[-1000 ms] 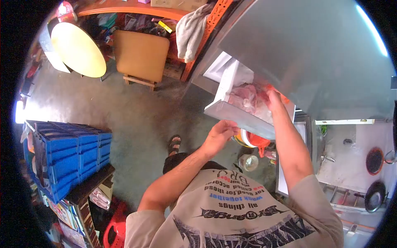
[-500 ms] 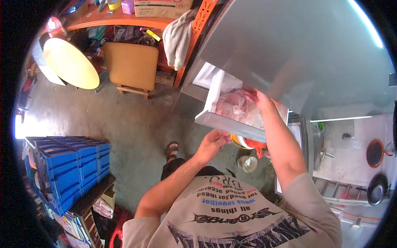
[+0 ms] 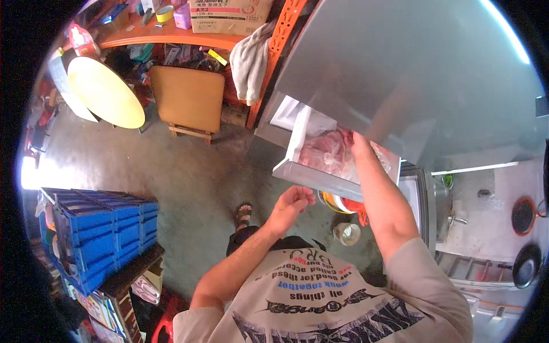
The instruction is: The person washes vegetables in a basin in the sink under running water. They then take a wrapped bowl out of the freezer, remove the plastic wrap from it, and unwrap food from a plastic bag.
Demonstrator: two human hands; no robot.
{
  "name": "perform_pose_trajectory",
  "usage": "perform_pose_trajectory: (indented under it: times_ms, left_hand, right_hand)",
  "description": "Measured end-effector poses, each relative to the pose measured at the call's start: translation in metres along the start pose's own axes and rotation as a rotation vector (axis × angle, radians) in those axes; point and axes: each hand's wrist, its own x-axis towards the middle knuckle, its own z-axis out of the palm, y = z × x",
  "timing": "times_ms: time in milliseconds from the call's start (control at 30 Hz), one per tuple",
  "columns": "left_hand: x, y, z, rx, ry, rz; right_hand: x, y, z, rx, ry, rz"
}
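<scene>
A grey-fronted drawer (image 3: 320,177) stands pulled out beneath a large grey appliance surface (image 3: 394,74). Inside it lie clear plastic bags of pinkish-red meat (image 3: 326,151). My right hand (image 3: 355,143) reaches into the drawer at the back of the bags; its fingertips are partly hidden among them, so its grip cannot be made out. My left hand (image 3: 294,201) hovers just in front of the drawer's left front corner, not touching it, fingers loosely bent and apart, holding nothing.
Blue stacked crates (image 3: 111,228) stand at the left. A folding stool (image 3: 187,97) and a round yellow top (image 3: 106,91) are at upper left. Below the drawer are an orange-red item (image 3: 353,204) and a clear container (image 3: 346,233). Dark pans (image 3: 526,266) lie at the right.
My right hand has moved left and deeper among the bags, away from the orange-red item seen in the drawer earlier. My left hand has drawn back from the drawer front.
</scene>
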Motion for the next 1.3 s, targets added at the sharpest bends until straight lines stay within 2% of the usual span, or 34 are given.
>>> perform_pose_trajectory:
  times_ms: [233, 433, 533, 633, 700, 1033, 1300]
  left_hand:
    - [0.001, -0.005, 0.003, -0.032, -0.034, 0.015]
    - [0.0, -0.005, 0.009, 0.006, -0.046, 0.021]
    - [0.001, -0.003, 0.011, 0.011, -0.059, -0.005]
    - [0.002, -0.008, 0.012, 0.043, -0.056, -0.003]
    - [0.002, -0.01, 0.013, 0.054, -0.066, -0.004]
    - [0.002, -0.015, 0.023, 0.118, -0.095, -0.043]
    - [0.001, -0.014, 0.029, 0.137, -0.099, -0.038]
  right_hand:
    - [-0.034, -0.012, -0.007, -0.017, 0.087, -0.03]
    - [-0.063, -0.015, -0.03, -0.008, 0.224, 0.062]
    - [-0.087, -0.017, -0.046, -0.058, 0.172, -0.042]
    - [-0.105, -0.022, -0.062, -0.108, 0.137, -0.012]
    - [-0.117, -0.026, -0.072, -0.215, 0.03, 0.024]
    - [-0.17, -0.044, -0.094, -0.262, 0.007, -0.024]
    - [-0.207, -0.06, -0.104, -0.363, -0.125, -0.01]
